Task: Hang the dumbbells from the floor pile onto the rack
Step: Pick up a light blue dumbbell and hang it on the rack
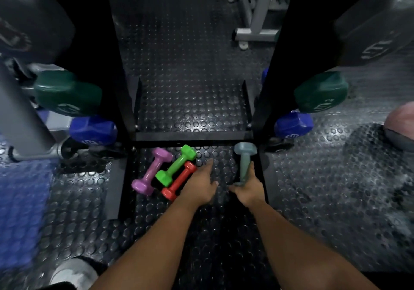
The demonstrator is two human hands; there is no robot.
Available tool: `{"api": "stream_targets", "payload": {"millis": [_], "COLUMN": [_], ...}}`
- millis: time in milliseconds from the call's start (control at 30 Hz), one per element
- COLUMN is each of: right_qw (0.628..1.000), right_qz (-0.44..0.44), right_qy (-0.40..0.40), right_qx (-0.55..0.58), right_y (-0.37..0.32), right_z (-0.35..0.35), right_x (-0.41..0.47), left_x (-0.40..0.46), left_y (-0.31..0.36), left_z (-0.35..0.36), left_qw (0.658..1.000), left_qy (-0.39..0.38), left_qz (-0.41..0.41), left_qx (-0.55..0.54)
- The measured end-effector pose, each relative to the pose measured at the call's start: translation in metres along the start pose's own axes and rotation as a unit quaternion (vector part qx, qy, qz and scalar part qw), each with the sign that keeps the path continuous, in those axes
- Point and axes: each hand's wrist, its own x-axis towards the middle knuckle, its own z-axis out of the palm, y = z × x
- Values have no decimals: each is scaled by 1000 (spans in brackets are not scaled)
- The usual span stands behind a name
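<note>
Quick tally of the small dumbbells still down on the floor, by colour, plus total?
Pink: 1, pink dumbbell
Green: 1, green dumbbell
Red: 1, red dumbbell
Grey-blue: 1, grey dumbbell, right hand grips its handle
Total: 4
Left hand is open, reaching beside the red one.

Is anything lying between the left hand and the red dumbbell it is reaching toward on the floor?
Nothing visible does. The left hand sits right beside the red dumbbell, its fingers extended over bare rubber floor. The green dumbbell lies on the red one's far side, out of the way. The right hand already grips the grey-blue dumbbell.
</note>
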Motion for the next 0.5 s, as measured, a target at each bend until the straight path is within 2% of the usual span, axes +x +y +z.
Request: {"api": "stream_targets", "payload": {"millis": [100, 167, 267, 367, 433, 500], "right_qw": [998, 997, 990, 965, 947, 972], "right_qz": [-18, -32, -63, -153, -209, -171], "right_qy": [-26, -55, -124, -169, -148, -98], "right_qx": [52, 43, -17, -128, -191, -126], "right_y": [3, 13, 27, 32, 40, 51], "right_z": [-11, -14, -11, -3, 2, 7], "right_x": [-11, -15, -26, -37, -45, -59], "left_x": [10, 13, 15, 12, 4, -3], "left_y": [5, 6, 5, -3, -8, -13], "left_z": [-1, -5, -9, -6, 4, 15], "left_qw": [1000, 1000, 1000, 999, 997, 998], "left_qy": [1, 1, 8, -28, -59, -52], "left_qz": [14, 1, -10, -18, -19, -23], "left_qx": [13, 1, -9, 25, 42, 41]}}
